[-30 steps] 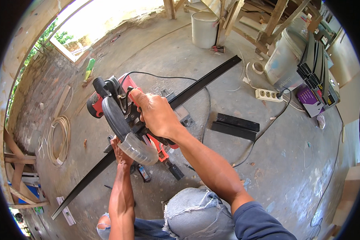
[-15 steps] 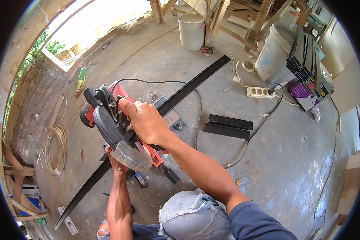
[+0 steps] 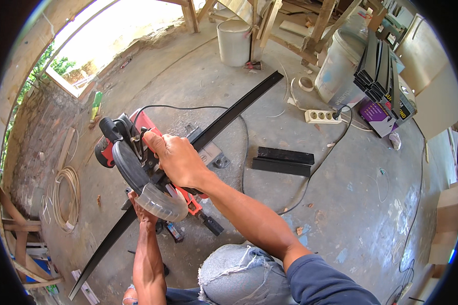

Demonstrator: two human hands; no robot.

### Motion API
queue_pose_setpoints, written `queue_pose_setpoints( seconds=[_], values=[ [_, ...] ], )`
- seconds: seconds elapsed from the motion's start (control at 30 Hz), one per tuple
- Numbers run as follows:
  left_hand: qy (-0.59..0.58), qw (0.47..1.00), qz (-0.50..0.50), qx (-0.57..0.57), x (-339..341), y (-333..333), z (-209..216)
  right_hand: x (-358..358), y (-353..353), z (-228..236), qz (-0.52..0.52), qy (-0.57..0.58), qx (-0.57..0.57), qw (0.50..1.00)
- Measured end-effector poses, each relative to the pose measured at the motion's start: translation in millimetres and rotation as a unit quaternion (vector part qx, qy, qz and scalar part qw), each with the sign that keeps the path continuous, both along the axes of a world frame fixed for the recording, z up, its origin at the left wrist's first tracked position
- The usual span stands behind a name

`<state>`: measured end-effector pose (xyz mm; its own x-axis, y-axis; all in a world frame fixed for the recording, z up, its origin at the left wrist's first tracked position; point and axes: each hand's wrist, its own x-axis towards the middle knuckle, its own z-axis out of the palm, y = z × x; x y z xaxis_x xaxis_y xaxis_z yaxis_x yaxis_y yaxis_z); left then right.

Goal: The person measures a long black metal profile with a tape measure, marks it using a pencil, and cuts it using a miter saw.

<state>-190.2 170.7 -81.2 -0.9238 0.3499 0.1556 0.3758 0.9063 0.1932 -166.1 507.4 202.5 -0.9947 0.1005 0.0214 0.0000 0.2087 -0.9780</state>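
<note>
A red and black miter saw (image 3: 132, 157) stands on the concrete floor, its round blade guard and clear lower shield (image 3: 163, 203) tilted towards me. My right hand (image 3: 175, 160) is closed around the saw's handle, thumb on top. A long black metal profile (image 3: 239, 108) lies slantwise across the saw's grey base, sticking out far right and near left. Beside the shield, my left hand (image 3: 143, 211) grips the profile (image 3: 104, 249) at the base's left side; the saw hides part of its fingers. The spot where blade and profile meet is hidden.
Short black profile pieces (image 3: 282, 161) lie right of the saw. A power strip (image 3: 322, 117) feeds a black cable across the floor. Buckets (image 3: 234, 43), a purple box (image 3: 376, 118) under stacked profiles (image 3: 377, 68), a coiled hose (image 3: 66, 198) and wooden trestles (image 3: 323, 23) stand around.
The whole view has shifted slightly, so the scene sits a little further left. Both hands keep their places on the saw and the profile.
</note>
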Motion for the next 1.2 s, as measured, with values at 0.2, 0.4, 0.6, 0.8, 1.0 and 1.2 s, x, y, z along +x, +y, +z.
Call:
queue_pose_setpoints(
  seconds=[0.2,0.4,0.6,0.8,1.0,1.2],
  values=[
    [-0.168,0.910,0.054,0.374,0.9,1.5,-14.0,0.3,2.6,-4.2,-0.004,0.002,0.000,1.000],
    [0.008,0.999,-0.027,0.041,-6.4,-8.5,-21.2,3.9,7.1,4.7,0.033,-0.036,-0.020,0.999],
    [0.033,0.998,-0.019,0.050,-6.0,-2.0,-12.5,5.9,9.5,5.2,0.041,-0.054,-0.025,0.997],
    [0.033,0.997,-0.008,0.071,-5.7,-2.4,-19.4,5.3,7.5,0.2,0.036,-0.048,-0.016,0.998],
    [0.001,0.993,-0.005,0.121,-8.0,-6.0,-25.4,4.9,4.3,-6.5,0.002,0.000,-0.013,1.000],
    [0.012,0.995,0.002,0.098,-5.4,-6.2,-15.9,8.0,8.7,3.2,0.042,-0.039,-0.017,0.998]
  ],
)
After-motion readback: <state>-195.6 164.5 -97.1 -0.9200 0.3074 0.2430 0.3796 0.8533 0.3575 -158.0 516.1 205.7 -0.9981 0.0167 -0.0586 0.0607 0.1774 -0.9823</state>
